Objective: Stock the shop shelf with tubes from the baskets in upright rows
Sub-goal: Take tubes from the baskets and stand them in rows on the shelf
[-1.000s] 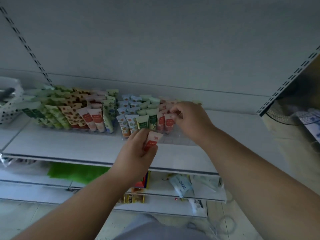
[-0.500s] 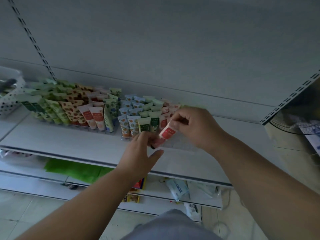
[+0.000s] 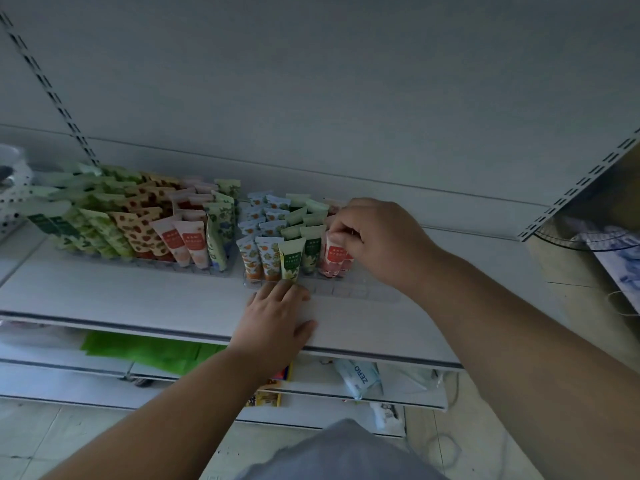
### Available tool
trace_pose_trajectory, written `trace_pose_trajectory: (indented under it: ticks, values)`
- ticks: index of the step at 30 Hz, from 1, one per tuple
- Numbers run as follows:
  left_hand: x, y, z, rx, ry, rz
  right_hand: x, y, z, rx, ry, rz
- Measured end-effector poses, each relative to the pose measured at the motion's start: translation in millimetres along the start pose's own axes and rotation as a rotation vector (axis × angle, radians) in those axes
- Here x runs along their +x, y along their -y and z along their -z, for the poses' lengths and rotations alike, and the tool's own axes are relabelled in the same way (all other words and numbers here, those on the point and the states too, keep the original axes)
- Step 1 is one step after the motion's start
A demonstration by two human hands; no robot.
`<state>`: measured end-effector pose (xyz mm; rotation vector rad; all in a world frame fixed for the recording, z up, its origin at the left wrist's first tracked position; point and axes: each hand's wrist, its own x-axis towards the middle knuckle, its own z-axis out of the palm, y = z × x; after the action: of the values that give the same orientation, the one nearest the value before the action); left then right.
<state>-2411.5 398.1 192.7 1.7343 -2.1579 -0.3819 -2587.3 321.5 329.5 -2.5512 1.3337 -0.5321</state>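
Dim, bluish light. A plain grey back panel [image 3: 311, 81] filled the upper view, with slotted uprights [image 3: 52, 95] at left and at right [image 3: 585, 181]. Lower shelves [image 3: 398, 393] held a green sheet [image 3: 145, 351], a white packet marked ZERO [image 3: 360, 375] and yellow packs [image 3: 263, 398]. The floor [image 3: 52, 441] was pale tile, with a thin cable [image 3: 446, 448] lying on it at right. Right of the unit, something blue and white [image 3: 613, 251] was too blurred to identify.
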Motion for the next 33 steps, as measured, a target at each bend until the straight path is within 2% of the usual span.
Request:
trace_pose_trajectory:
  ticks: [15, 22, 29, 33]
  values:
    - [-2, -8, 2, 0.019, -0.027, 0.043, 2, -2, -10, 0.011, 0.017, 0.081]
    - [-1, -12, 2, 0.014, -0.017, 0.088, 9, -18, -10, -0.044, -0.039, 0.011]
    - [-1, -17, 5, 0.014, -0.009, 0.102, 2, -13, -18, -0.091, 0.069, 0.093]
    - [-4, -20, 6, 0.011, -0.019, 0.119, -6, -11, -17, -0.087, -0.009, 0.106]
